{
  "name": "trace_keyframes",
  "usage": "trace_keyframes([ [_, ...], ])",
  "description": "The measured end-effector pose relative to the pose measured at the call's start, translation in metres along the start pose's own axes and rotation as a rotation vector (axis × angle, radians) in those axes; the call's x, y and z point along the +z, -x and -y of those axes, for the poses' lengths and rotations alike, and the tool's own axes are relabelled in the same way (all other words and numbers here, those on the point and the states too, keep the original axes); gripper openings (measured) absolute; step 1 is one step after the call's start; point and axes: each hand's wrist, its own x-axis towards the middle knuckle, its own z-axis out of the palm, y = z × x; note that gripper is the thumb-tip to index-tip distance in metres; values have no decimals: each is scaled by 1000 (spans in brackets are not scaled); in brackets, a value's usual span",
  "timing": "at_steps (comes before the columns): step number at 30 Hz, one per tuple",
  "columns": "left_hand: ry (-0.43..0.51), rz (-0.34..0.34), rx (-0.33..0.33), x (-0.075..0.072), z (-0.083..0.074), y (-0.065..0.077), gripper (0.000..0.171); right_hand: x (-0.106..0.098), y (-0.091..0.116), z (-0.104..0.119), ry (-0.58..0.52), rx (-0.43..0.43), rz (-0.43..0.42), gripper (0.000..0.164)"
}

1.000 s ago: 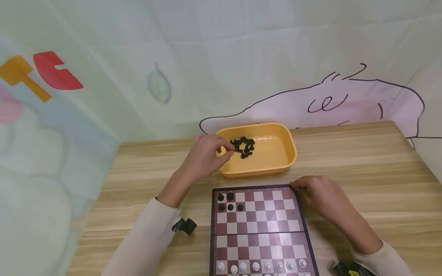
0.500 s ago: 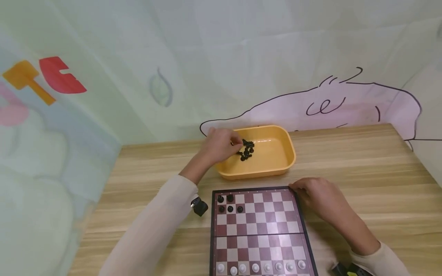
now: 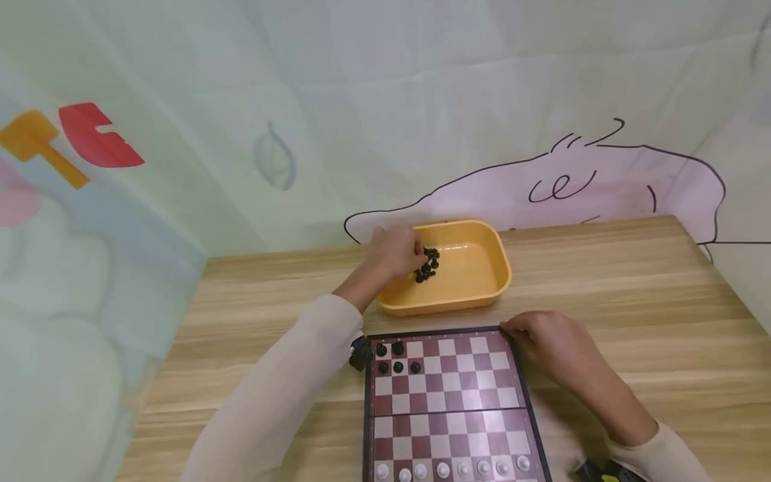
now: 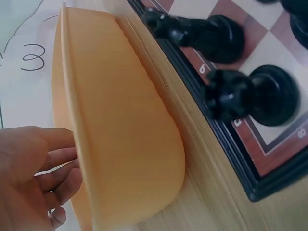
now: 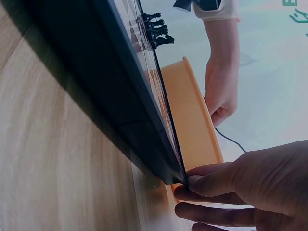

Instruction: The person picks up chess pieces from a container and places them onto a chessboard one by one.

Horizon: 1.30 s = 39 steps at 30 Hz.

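My left hand (image 3: 393, 252) reaches over the left side of the yellow tray (image 3: 448, 307), its fingertips down among the small black chess pieces (image 3: 425, 272). In the left wrist view the tray wall hides the ends of its bent fingers (image 4: 57, 179), and I cannot tell whether they pinch a piece. My right hand (image 3: 551, 345) pinches the far right corner of the chessboard (image 3: 458, 423) between thumb and index finger, as the right wrist view shows. Several black pieces (image 3: 398, 367) stand in the board's far left corner. A row of white pawns (image 3: 442, 470) stands near its front.
The board and tray rest on a wood-grain table (image 3: 602, 268), the tray just behind the board. A pale cloth backdrop (image 3: 452, 120) with cartoon drawings rises behind the table. A black wrist device (image 3: 360, 353) on the left arm hangs close to the board's far left corner.
My left hand has moved right and deeper into the tray; a dark piece seen at its fingertips a second ago no longer shows. My right hand stays at the board corner.
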Motion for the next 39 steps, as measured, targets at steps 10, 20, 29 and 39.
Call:
trace_keyframes([
  [10,-13,5,43,5,-2,-4,36,0,0,-1,-3,2,6,15],
  [20,-36,3,52,10,-5,-9,26,-1,-1,-2,-8,9,20,15],
  [29,-70,-38,69,8,-6,-11,22,-2,0,-1,-8,6,13,16],
  [39,-122,-81,96,-4,-6,-3,16,-2,-1,0,-8,10,20,16],
])
